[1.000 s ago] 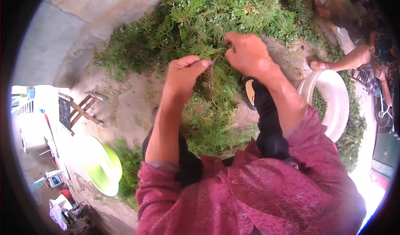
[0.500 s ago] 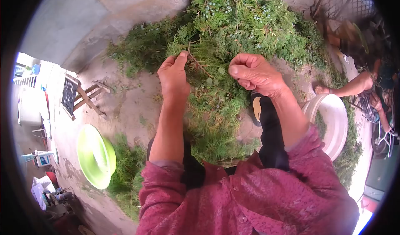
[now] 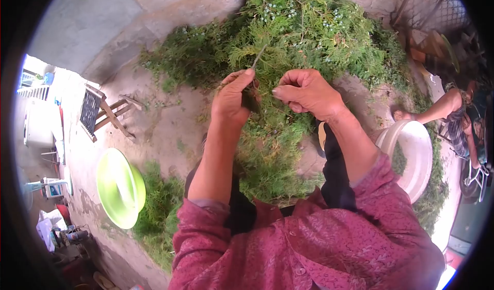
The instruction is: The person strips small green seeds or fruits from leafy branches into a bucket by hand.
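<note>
My left hand (image 3: 231,98) is closed on a thin twig (image 3: 260,56), whose bare end sticks up past the thumb. Just to its right is my right hand (image 3: 313,95), thumb and fingers pinched together; anything between them is too small to make out. Behind both hands rises a large heap of green conifer branches (image 3: 314,30) with pale bluish berries. Loose green sprigs (image 3: 272,159) lie on the ground below my hands, between my legs.
A lime-green basin (image 3: 110,187) stands tilted at the left, beside more greenery (image 3: 157,202). Beyond it is a folding stool (image 3: 105,114). A white tub (image 3: 419,161) sits by my right arm. Another person's leg (image 3: 440,108) reaches in at the right.
My left hand has moved right and slightly down, closer to my right hand. The twig in it now points up and to the right. My right hand has shifted slightly left.
</note>
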The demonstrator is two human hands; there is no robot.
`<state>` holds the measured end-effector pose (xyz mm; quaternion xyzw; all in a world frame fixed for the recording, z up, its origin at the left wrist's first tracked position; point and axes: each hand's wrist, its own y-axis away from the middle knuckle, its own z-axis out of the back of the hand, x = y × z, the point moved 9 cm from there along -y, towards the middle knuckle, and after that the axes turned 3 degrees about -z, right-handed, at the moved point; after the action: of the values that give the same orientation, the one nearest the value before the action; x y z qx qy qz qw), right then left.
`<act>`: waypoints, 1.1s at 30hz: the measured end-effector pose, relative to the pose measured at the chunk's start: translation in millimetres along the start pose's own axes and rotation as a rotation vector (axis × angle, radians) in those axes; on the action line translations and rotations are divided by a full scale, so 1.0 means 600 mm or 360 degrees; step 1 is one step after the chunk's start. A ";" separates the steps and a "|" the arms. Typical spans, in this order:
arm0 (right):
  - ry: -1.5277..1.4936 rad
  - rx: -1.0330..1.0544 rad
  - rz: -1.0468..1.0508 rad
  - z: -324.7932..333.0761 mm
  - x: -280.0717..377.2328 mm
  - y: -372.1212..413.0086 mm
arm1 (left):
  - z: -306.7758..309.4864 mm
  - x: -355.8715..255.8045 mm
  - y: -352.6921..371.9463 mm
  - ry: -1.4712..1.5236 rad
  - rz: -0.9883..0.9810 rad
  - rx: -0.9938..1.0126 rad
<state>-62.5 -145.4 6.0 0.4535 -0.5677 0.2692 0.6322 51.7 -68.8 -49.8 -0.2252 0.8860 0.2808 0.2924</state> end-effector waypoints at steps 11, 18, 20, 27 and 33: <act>0.0034 0.0011 -0.0020 -0.012 -0.010 0.002 | 0.035 -0.041 0.007 0.0016 -0.0216 -0.0170; 0.0022 -0.0117 -0.0052 0.012 -0.005 -0.008 | 0.003 -0.044 0.025 0.0256 -0.0078 -0.0077; -0.0365 0.0085 -0.0165 -0.010 -0.013 0.000 | 0.035 -0.044 0.010 0.0400 -0.0089 -0.0141; -0.0682 0.0170 -0.0208 -0.020 -0.022 -0.013 | 0.057 -0.081 0.017 0.0767 -0.0154 -0.0109; -0.0291 0.0085 -0.0114 -0.066 -0.033 -0.035 | 0.047 -0.071 0.026 0.0635 -0.0212 -0.0189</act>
<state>-29.8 -116.2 -16.3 0.5128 -0.5991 0.2190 0.5746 85.0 -29.6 -35.5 -0.3510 0.8914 0.2624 0.1155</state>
